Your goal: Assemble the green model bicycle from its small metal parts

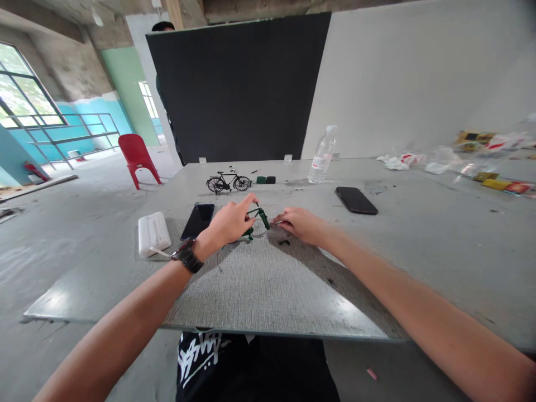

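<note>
My left hand [230, 222] is closed around a small green model bicycle frame [263, 218], keeping it just over the table, front fork towards the right. Part of the frame is hidden behind the fingers. Close to the fork, the fingertips of my right hand [302, 224] are pinched together. A thin, pale bit shows at those fingertips, too small to name. Below the right hand lies a little dark part [284, 242]. Farther back stands a black model bicycle [228, 181], upright on its wheels, beside two small dark green and black blocks [266, 180].
Left of my left hand lie a dark phone [198, 220] and a white power bank [154, 233] with a cable. A water bottle [322, 156] stands behind. Another phone [356, 200] and plastic packaging [444, 161] are right. A black panel [238, 89] rises at the back, a person behind it.
</note>
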Action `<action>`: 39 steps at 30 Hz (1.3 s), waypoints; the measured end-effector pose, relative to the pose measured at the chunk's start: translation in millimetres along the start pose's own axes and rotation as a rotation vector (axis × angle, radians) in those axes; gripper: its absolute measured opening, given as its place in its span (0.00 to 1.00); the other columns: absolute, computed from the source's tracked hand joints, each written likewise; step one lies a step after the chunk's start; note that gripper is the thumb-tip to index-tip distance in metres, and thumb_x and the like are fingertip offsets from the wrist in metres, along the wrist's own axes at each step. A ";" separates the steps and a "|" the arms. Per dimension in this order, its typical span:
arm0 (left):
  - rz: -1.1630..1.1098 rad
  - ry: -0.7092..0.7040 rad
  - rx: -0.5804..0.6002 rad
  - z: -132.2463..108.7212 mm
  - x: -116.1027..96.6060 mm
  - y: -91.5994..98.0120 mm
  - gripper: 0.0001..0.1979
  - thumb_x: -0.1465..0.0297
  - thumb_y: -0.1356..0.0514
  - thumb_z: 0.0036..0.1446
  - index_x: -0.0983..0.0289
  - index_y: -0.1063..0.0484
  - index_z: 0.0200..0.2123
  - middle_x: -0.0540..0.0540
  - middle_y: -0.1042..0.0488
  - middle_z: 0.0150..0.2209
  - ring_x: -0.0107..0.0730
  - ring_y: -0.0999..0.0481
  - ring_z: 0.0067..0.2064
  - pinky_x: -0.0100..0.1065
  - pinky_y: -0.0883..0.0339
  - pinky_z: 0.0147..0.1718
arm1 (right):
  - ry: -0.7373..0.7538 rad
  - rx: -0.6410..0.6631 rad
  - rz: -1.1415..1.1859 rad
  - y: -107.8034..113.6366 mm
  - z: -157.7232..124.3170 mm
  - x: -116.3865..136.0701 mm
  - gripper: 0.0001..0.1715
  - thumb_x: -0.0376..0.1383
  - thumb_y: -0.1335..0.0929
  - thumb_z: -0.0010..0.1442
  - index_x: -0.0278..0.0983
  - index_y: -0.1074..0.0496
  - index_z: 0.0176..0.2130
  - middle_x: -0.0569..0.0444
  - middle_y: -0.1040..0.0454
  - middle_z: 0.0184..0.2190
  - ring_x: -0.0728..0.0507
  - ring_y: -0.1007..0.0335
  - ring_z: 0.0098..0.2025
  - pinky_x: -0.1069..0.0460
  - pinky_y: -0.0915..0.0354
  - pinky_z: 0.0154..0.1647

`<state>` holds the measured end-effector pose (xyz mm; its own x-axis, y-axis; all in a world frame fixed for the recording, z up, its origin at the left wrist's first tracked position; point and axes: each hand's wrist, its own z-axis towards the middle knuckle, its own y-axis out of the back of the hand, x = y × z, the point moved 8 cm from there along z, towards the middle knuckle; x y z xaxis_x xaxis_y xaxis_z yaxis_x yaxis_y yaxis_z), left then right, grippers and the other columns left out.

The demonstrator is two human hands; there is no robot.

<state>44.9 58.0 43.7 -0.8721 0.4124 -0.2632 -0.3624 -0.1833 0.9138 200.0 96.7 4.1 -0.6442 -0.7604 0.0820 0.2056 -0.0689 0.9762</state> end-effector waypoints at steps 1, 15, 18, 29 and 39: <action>0.000 0.001 0.001 -0.1 -0.2 0.2 0.20 0.67 0.41 0.63 0.58 0.37 0.58 0.52 0.24 0.30 0.38 0.23 0.33 0.35 0.33 0.35 | 0.006 -0.001 0.001 0.1 0.2 0.7 0.19 0.31 0.38 0.69 0.37 0.21 0.50 0.45 0.21 0.42 0.41 0.25 0.43 0.49 0.34 0.45; -0.003 0.008 0.024 0.0 0.8 -1.4 0.22 0.66 0.42 0.64 0.61 0.38 0.60 0.53 0.23 0.31 0.38 0.22 0.36 0.35 0.31 0.37 | -0.001 0.009 0.020 -2.9 1.2 -1.8 0.18 0.31 0.37 0.69 0.38 0.20 0.50 0.44 0.21 0.43 0.41 0.24 0.42 0.49 0.32 0.45; 0.002 0.007 0.019 -0.1 0.6 -1.2 0.22 0.67 0.42 0.64 0.60 0.38 0.60 0.53 0.24 0.31 0.38 0.22 0.35 0.35 0.32 0.37 | 0.011 0.005 0.029 -3.7 1.8 -2.4 0.18 0.31 0.37 0.69 0.38 0.19 0.49 0.44 0.21 0.43 0.41 0.23 0.42 0.49 0.31 0.44; -0.004 0.003 0.010 0.6 1.3 -1.9 0.21 0.68 0.42 0.63 0.59 0.37 0.59 0.50 0.25 0.29 0.37 0.24 0.33 0.34 0.34 0.36 | 0.007 -0.005 0.037 -7.3 2.5 -4.2 0.20 0.32 0.39 0.69 0.38 0.20 0.50 0.43 0.21 0.43 0.40 0.23 0.43 0.48 0.32 0.45; 0.017 0.007 0.013 0.5 2.0 -2.2 0.21 0.66 0.42 0.64 0.58 0.37 0.59 0.50 0.25 0.29 0.37 0.24 0.34 0.35 0.32 0.38 | -0.013 -0.110 0.147 -0.1 3.8 -7.3 0.16 0.32 0.36 0.66 0.39 0.18 0.42 0.45 0.20 0.38 0.39 0.24 0.41 0.46 0.32 0.45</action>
<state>44.1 59.8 41.3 -0.8805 0.4027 -0.2502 -0.3437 -0.1788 0.9219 201.8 104.7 4.2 -0.6105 -0.7594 0.2250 0.3772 -0.0290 0.9257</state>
